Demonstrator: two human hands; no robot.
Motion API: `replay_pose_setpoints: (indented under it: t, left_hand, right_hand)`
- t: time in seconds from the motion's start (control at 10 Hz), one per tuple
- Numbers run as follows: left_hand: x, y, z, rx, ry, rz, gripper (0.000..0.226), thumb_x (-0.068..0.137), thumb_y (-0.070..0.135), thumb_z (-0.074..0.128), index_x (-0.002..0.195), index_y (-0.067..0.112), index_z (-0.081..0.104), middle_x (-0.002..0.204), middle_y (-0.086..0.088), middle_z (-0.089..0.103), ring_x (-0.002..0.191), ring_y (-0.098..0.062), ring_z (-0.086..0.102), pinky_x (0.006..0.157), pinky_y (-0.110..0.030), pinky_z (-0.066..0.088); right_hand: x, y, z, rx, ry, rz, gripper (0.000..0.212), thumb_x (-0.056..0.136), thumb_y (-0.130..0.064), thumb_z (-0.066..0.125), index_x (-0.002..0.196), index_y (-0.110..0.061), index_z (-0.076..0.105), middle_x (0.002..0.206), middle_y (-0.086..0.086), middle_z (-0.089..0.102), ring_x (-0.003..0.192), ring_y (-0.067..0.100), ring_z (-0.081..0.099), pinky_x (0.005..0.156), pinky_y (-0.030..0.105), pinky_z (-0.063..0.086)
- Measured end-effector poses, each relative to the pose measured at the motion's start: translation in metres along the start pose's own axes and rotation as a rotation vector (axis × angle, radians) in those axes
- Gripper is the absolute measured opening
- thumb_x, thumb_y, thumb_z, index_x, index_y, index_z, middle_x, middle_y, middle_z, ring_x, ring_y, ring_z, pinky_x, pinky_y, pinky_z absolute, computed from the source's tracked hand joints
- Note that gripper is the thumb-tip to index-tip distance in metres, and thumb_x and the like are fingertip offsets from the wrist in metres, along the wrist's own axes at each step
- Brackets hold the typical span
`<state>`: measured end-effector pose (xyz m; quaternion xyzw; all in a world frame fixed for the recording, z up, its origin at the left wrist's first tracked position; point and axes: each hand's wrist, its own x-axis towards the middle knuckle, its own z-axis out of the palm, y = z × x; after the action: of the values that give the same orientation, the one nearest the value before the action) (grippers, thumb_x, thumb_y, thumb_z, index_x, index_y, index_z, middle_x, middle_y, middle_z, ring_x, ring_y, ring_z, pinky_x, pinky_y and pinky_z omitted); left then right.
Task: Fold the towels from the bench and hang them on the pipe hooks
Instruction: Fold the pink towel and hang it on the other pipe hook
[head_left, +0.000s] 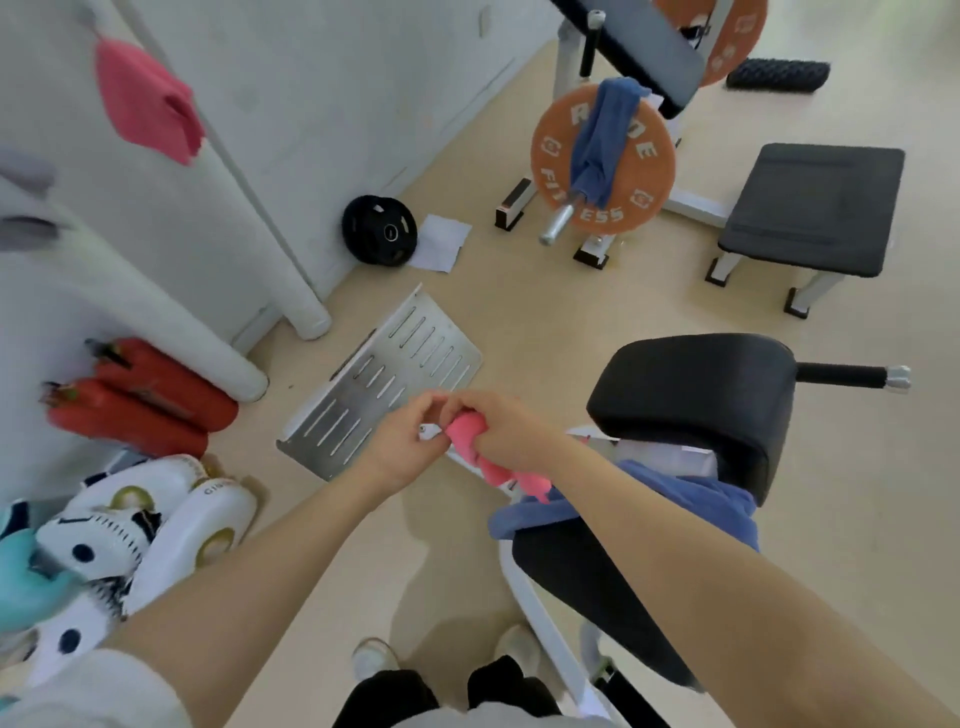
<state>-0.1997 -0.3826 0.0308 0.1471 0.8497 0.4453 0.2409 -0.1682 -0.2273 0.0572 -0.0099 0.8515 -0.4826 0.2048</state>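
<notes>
A pink towel hangs bunched between both my hands in the middle of the view. My right hand grips its upper part, and my left hand pinches its top edge right beside it. Below them a blue towel lies on the black padded bench at the lower right. Another pink towel hangs folded on the white pipe at the upper left. A second blue towel is draped over an orange weight plate.
A slotted metal plate lies on the floor under my hands. Two red fire extinguishers and white boxing gloves are at the left. A black weight plate, a black stool and a black seat pad stand around.
</notes>
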Motion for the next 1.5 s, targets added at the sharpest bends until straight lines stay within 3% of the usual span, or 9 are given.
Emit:
replay_pose_setpoints:
  t: [0.2,0.5,0.8,0.9,1.0,1.1,1.2,1.3,1.5]
  left_hand:
    - [-0.056,-0.048,-0.068,0.032,0.173,-0.097,0.009,0.078,0.009,0.046,0.072,0.014,0.051,0.066,0.000,0.051,0.063,-0.018,0.046,0.062,-0.023,0.041]
    - [-0.150,-0.155,-0.179,0.019,0.428,-0.323,0.028,0.094,0.006,0.040,0.073,0.020,0.051,0.070,0.005,0.052,0.070,-0.018,0.048,0.059,-0.016,0.033]
    - [-0.188,-0.208,-0.254,0.289,0.204,-0.573,0.021,0.090,0.030,0.053,0.084,0.014,0.064,0.085,-0.011,0.066,0.090,-0.031,0.063,0.077,-0.034,0.045]
    - [-0.185,-0.198,-0.263,0.058,0.328,-0.514,0.018,0.088,0.011,0.057,0.074,0.022,0.057,0.076,0.001,0.059,0.072,-0.016,0.057,0.078,-0.035,0.049]
    - [-0.173,-0.176,-0.265,-0.048,0.282,-0.393,0.028,0.087,0.001,0.055,0.073,0.026,0.055,0.075,0.005,0.056,0.068,-0.008,0.052,0.067,-0.022,0.046]
    - [-0.171,-0.158,-0.272,-0.079,0.347,-0.195,0.008,0.087,0.014,0.060,0.086,0.015,0.068,0.080,-0.001,0.063,0.067,0.000,0.052,0.065,-0.016,0.043]
    - [-0.168,-0.157,-0.281,-0.107,0.343,-0.087,0.046,0.073,0.038,0.063,0.114,0.017,0.063,0.094,0.003,0.066,0.078,0.005,0.054,0.076,-0.015,0.044]
    - [-0.161,-0.158,-0.275,0.074,0.286,-0.057,0.073,0.061,0.055,0.053,0.128,0.025,0.047,0.094,0.019,0.053,0.086,0.000,0.052,0.079,-0.017,0.043]
    - [-0.138,-0.181,-0.286,0.030,0.490,-0.140,0.011,0.093,0.019,0.050,0.098,0.013,0.056,0.083,-0.010,0.060,0.078,-0.025,0.054,0.068,-0.033,0.041]
  right_hand:
    - [0.044,-0.067,0.060,0.124,-0.309,-0.070,0.035,0.059,-0.015,0.062,0.093,-0.022,0.062,0.103,0.000,0.067,0.101,0.018,0.061,0.094,0.039,0.049]
    - [0.090,-0.154,0.163,0.383,-0.057,-0.024,0.033,0.076,0.014,0.044,0.067,-0.016,0.051,0.055,-0.001,0.048,0.041,0.001,0.048,0.043,0.013,0.039]
    - [0.129,-0.196,0.215,0.427,0.324,0.065,0.028,0.083,0.001,0.048,0.092,-0.022,0.062,0.072,0.002,0.053,0.072,0.020,0.050,0.067,0.031,0.044]
    - [0.126,-0.210,0.233,-0.062,-0.030,-0.072,0.051,0.083,-0.010,0.059,0.131,-0.023,0.048,0.077,-0.003,0.055,0.085,0.015,0.055,0.086,0.026,0.045]
    - [0.119,-0.225,0.255,-0.265,-0.318,-0.174,0.062,0.084,-0.014,0.062,0.140,-0.020,0.037,0.082,-0.008,0.054,0.086,0.010,0.049,0.068,0.009,0.037]
    - [0.124,-0.230,0.262,-0.345,-0.165,-0.280,0.023,0.079,-0.027,0.054,0.093,-0.012,0.064,0.081,0.002,0.060,0.081,0.014,0.048,0.064,0.023,0.032]
    - [0.133,-0.233,0.254,-0.399,0.028,-0.250,0.028,0.086,-0.016,0.051,0.060,-0.022,0.042,0.060,-0.006,0.042,0.074,0.020,0.045,0.063,0.027,0.027]
    - [0.134,-0.232,0.252,-0.269,0.061,-0.236,0.040,0.088,-0.008,0.051,0.057,-0.028,0.036,0.058,-0.010,0.042,0.071,0.019,0.045,0.056,0.026,0.027]
    - [0.156,-0.225,0.212,0.200,0.004,-0.178,0.020,0.092,-0.009,0.050,0.082,-0.011,0.067,0.078,0.002,0.063,0.072,0.007,0.055,0.069,0.016,0.044]
